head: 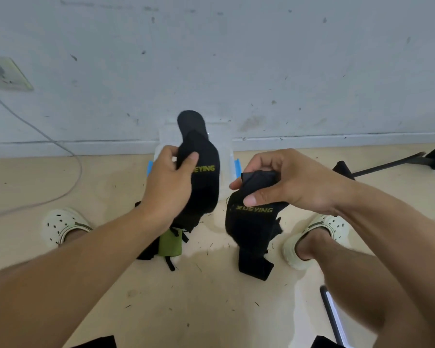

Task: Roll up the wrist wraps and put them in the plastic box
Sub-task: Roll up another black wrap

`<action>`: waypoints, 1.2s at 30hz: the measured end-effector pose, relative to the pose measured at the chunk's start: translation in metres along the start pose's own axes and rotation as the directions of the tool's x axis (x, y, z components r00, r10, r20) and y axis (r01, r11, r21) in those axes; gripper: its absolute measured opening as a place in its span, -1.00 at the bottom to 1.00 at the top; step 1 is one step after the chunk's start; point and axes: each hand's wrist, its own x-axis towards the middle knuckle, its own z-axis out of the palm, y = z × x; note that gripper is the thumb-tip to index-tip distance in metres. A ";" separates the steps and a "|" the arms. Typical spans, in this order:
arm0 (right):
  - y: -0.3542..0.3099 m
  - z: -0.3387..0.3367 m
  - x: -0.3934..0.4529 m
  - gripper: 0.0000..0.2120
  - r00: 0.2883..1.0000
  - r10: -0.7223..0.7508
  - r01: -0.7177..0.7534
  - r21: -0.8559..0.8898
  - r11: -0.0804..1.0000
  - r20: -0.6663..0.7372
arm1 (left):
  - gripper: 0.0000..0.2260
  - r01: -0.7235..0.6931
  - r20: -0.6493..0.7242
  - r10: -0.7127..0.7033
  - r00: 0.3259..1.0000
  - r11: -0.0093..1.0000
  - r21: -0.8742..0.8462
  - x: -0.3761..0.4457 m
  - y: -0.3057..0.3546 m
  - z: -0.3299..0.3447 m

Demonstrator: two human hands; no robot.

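My left hand grips a black wrist wrap with yellow lettering, its rounded end sticking up toward the wall. My right hand pinches a second black wrist wrap at its top, and its long tail hangs down to the floor. Behind both wraps a clear plastic box with blue clips stands on the floor against the wall, largely hidden by the left wrap. A green and black strap piece lies on the floor under my left wrist.
My feet in pale clogs stand on either side. A grey cable runs from a wall socket at the left. A black stand leg lies at the right. A dark bar crosses the lower right.
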 end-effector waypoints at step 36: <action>0.005 0.025 0.008 -0.75 0.700 -0.251 0.354 0.019 0.935 -0.668 | -0.75 0.094 0.260 -0.079 0.963 0.995 -0.046 -0.025 -0.009 0.013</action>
